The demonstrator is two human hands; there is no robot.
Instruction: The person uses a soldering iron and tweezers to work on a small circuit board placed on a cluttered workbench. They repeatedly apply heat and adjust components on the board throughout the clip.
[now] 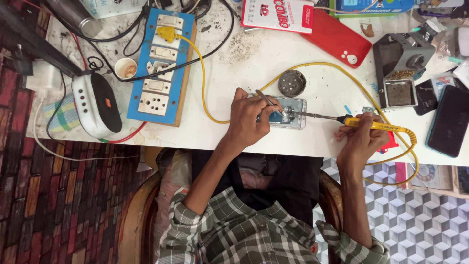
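My left hand [248, 119] rests on the white table [293, 139] and pinches metal tweezers [266, 99] that point down onto an opened phone [290, 112] with its board showing. My right hand [361, 134] grips a yellow soldering iron [376, 125] by its handle. The iron's thin metal tip reaches left and touches the board of the phone. A yellow cord [322, 66] runs from the iron in a loop across the table to a yellow plug [166, 33] in a blue switchboard [159, 66].
A round grey tin [292, 83] stands just behind the phone. A red phone [337, 36], a soldering stand with sponge [399, 73] and a dark phone [448, 120] lie to the right. A white and black device [96, 103] and small cup [125, 68] sit left.
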